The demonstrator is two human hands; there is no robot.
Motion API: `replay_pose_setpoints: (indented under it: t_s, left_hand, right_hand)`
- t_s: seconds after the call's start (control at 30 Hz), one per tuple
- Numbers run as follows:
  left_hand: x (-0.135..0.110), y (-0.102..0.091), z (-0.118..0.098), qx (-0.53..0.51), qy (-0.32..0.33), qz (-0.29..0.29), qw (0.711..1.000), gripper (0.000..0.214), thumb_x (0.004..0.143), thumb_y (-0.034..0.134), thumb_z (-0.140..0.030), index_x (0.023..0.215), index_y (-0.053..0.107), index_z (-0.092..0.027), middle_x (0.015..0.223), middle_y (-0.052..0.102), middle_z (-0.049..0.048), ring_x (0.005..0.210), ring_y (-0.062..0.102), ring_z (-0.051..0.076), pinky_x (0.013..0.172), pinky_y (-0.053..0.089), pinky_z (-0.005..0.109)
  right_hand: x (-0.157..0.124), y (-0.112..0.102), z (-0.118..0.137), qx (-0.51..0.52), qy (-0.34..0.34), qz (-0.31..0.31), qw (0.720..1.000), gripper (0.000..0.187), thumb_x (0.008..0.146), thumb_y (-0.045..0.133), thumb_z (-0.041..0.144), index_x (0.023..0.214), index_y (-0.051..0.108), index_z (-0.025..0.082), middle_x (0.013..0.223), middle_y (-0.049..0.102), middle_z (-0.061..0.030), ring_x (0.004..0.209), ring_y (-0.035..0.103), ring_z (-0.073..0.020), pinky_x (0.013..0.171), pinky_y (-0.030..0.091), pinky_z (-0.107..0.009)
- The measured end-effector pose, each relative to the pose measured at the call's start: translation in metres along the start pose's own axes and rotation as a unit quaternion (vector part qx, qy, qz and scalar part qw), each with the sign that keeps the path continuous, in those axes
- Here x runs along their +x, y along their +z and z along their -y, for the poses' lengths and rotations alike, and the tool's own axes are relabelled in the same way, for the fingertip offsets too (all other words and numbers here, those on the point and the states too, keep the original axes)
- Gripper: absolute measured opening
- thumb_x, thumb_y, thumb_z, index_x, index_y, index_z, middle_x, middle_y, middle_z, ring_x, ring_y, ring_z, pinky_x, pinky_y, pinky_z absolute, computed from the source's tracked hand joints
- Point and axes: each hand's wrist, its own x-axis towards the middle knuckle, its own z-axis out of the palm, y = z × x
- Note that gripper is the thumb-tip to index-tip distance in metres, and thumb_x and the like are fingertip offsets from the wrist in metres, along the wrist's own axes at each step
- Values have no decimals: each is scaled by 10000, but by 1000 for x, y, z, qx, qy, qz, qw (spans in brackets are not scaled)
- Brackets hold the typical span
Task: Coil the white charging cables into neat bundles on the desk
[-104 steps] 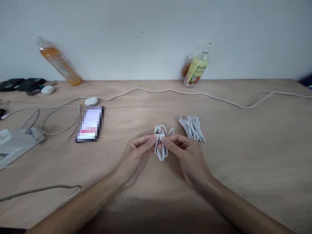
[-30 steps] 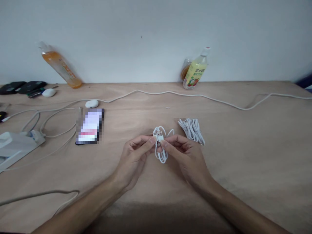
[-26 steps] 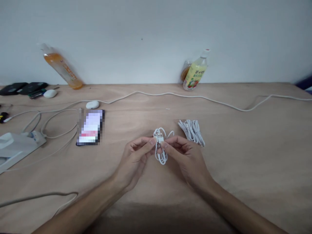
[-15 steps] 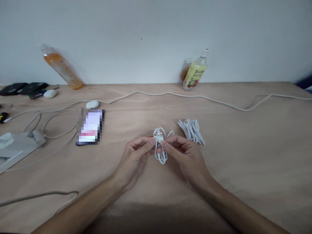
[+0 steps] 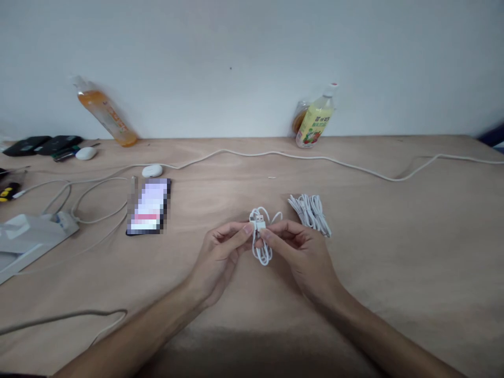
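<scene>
A coiled white USB cable (image 5: 263,255) is held between my two hands above the middle of the table. Its USB plug (image 5: 260,222) points away from me, with the loops gathered around and below it. My left hand (image 5: 224,249) pinches the coil from the left with thumb and fingers. From the right, my right hand (image 5: 301,252) pinches by the plug's base, thumb on top. The fingers partly hide the coil's middle. Beyond my right hand lies a bundle of white cables (image 5: 311,212) on the table.
A long white cord (image 5: 291,155) runs across the table (image 5: 394,252). At left are a phone (image 5: 149,205), a white earbud case (image 5: 152,171) and a white power strip (image 5: 35,236) with cords. An orange drink bottle (image 5: 106,115) and a yellow one (image 5: 317,121) lean against the wall.
Both hands keep their pinch on the USB cable, with almost no movement. The whole view has shifted slightly, so things at the left appear a little farther right and lower.
</scene>
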Motion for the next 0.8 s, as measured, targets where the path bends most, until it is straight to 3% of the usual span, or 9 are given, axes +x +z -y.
replay_pose_setpoints:
  t_s: [0.8]
  left_hand:
    - [0,0,0,-3,-7,6,1000,220,803,967,-378,807,878,-177,863,817,55,828,691,147,856,569,268]
  right_hand:
    - [-1,1,-2,6,2,-1,1000,170,866,814,378,742,824,263,747,822,-9,689,695,-158,710,548,-304]
